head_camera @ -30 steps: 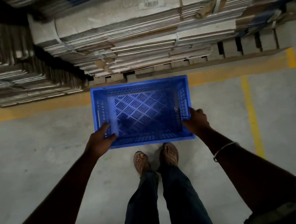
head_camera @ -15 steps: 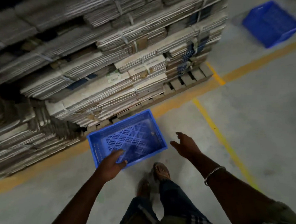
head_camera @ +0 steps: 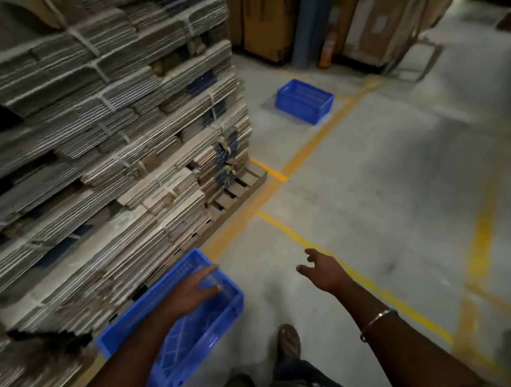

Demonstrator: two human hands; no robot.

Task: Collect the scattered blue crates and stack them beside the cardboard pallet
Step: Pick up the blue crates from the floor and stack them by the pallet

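A blue crate (head_camera: pixel 208 336) sits on the floor at the bottom, right beside the pallet of flattened cardboard (head_camera: pixel 109 144). My left hand (head_camera: pixel 194 286) hovers over the crate's inside with fingers loosely spread, holding nothing. My right hand (head_camera: pixel 321 272) is out over the bare floor to the crate's right, fingers relaxed and empty. A second blue crate (head_camera: pixel 304 100) stands farther off on the floor past the pallet's far corner.
Yellow floor lines (head_camera: pixel 304 148) run along the pallet edge and across the concrete. Tall brown cartons (head_camera: pixel 263 19), a blue post (head_camera: pixel 309 27) and a red extinguisher (head_camera: pixel 327 50) stand at the back. My foot (head_camera: pixel 290 341) is beside the near crate.
Both hands have let go of the crate, which now rests beside the pallet. My view has swung up and right, bringing the far crate and back wall into sight.
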